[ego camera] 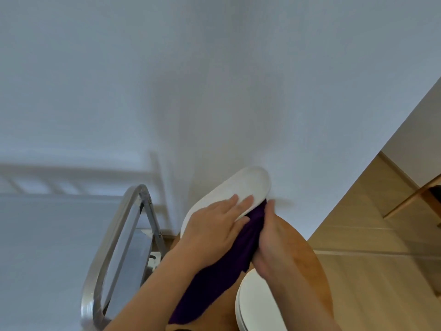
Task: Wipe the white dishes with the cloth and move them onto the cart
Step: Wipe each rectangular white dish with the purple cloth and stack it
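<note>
A white plate [248, 185] is held tilted in the air in front of the wall. My left hand [214, 225] holds it, with the fingers lying straight across its face and the thumb at its rim. My right hand [274, 240] grips a dark purple cloth [222, 275] and presses it against the plate's right edge; the cloth hangs down under my left forearm. A stack of white plates [257, 304] sits on the round wooden table [310, 259] below my right arm. The cart [133, 259] stands to the left, with its metal handle [114, 235] nearest me.
A pale wall fills most of the view straight ahead. Wooden floor [381, 235] shows at the right, with a wooden furniture leg [410, 199] near the right edge. The cart's frame stands close to the table's left side.
</note>
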Action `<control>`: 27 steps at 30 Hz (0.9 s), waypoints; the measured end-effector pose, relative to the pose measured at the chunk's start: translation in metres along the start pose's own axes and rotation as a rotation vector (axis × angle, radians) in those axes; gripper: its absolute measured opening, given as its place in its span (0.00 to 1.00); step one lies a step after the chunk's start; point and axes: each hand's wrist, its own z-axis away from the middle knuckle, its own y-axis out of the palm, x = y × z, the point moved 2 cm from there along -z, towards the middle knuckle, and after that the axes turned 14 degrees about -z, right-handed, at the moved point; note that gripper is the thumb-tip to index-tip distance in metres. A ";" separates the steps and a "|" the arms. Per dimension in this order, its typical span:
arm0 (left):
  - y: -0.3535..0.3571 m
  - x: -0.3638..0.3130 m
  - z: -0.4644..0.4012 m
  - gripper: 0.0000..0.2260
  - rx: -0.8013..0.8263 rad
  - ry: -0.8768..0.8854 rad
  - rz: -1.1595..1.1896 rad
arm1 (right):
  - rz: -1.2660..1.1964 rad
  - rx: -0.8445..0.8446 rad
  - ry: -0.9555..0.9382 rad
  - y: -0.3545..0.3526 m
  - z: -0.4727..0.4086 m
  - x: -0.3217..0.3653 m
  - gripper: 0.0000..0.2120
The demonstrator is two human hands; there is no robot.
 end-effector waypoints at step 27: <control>0.008 0.058 0.020 0.17 -0.063 -0.763 2.079 | 0.281 -0.288 -0.770 0.005 0.006 0.092 0.12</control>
